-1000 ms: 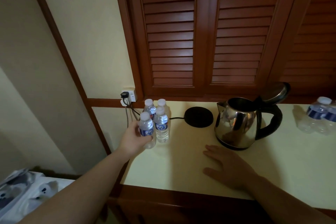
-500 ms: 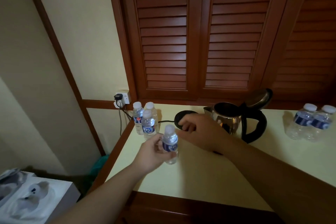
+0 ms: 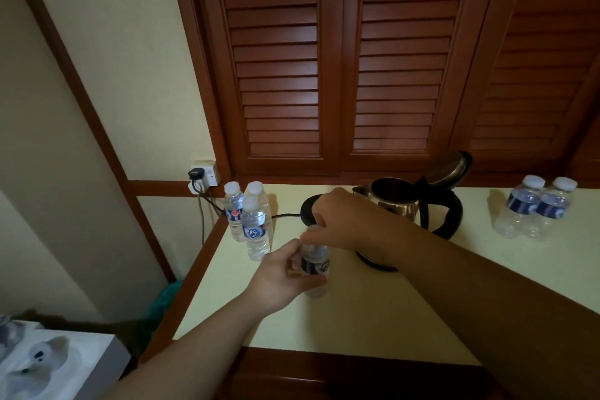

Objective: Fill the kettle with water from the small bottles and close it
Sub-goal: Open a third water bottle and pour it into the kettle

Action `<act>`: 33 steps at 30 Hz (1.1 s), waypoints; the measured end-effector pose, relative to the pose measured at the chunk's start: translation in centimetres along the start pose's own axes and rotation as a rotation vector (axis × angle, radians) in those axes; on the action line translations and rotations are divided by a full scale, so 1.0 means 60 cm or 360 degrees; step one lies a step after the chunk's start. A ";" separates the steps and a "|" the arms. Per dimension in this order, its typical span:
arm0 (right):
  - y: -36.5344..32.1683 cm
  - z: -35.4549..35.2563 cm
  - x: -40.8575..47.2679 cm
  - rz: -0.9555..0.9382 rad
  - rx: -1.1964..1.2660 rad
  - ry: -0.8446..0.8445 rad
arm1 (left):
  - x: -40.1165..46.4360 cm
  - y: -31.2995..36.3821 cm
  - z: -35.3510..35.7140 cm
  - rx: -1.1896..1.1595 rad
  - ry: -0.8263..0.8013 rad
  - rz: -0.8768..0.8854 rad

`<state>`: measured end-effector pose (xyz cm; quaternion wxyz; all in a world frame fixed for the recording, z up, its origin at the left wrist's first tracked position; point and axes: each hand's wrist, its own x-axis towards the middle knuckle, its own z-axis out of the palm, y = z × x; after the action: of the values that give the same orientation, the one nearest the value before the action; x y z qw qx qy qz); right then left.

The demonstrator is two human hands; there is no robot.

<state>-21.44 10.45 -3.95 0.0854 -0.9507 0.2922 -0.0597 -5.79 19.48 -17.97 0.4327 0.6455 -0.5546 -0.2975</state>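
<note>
My left hand (image 3: 279, 276) grips a small water bottle (image 3: 315, 265) with a blue label, upright above the counter. My right hand (image 3: 344, 221) curls over its white cap, which is mostly hidden under the fingers. Behind my right hand stands the steel kettle (image 3: 399, 201) with a black handle, its lid (image 3: 446, 169) tipped up and open. Three more small full bottles (image 3: 250, 221) stand at the counter's left back corner.
The black kettle base (image 3: 306, 209) lies behind my right hand, its cord running to a wall socket (image 3: 203, 174). Two bottles (image 3: 534, 208) stand at the right back. Louvred wooden doors rise behind the cream counter (image 3: 373, 318). A white box (image 3: 48, 364) sits low on the left.
My left hand lifted one bottle away from the group and brought it toward the middle. My right hand left the counter and came down over the bottle's cap.
</note>
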 end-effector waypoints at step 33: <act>0.141 0.101 -0.142 0.0378 0.0475 -0.0182 | -0.020 0.000 0.039 0.0029 0.0168 0.0054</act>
<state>-32.07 9.16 -12.07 0.2482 -0.8882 0.3847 -0.0377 -8.07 20.09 -19.11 0.4603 0.6547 -0.5446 -0.2506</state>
